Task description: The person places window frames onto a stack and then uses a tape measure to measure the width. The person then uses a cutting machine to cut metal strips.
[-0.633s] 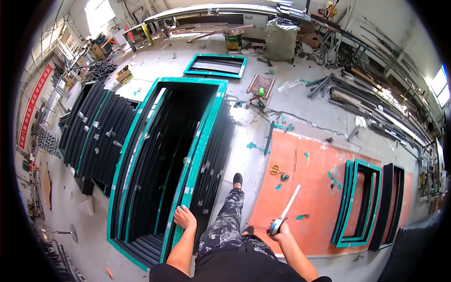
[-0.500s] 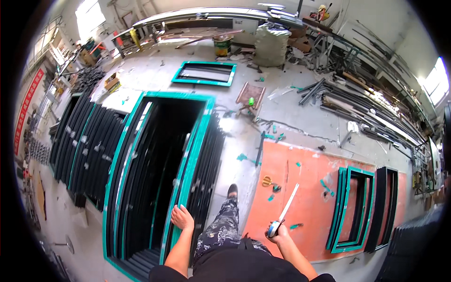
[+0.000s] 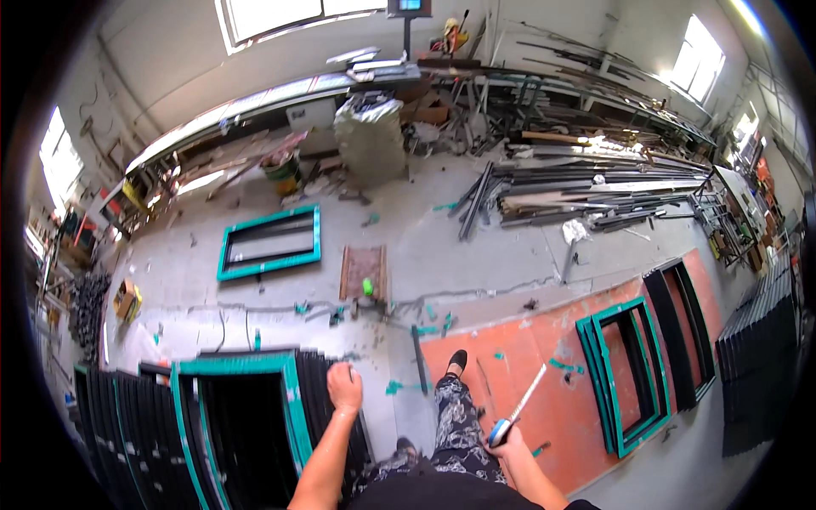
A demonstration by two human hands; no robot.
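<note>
Workshop floor (image 3: 416, 200), cut-off frames (image 3: 296, 408), left hand (image 3: 344, 388) curled, grip hidden, right hand (image 3: 512, 444) holding tape measure (image 3: 500, 432)

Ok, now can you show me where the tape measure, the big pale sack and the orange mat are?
Tape measure (image 3: 500, 433): head view, on its round case.
Big pale sack (image 3: 371, 146): head view, middle of its front.
Orange mat (image 3: 568, 404): head view, on a bare patch.

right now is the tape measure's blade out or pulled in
Out: the white blade sticks out of the tape measure in the right hand, seen against the orange sheet.
</note>
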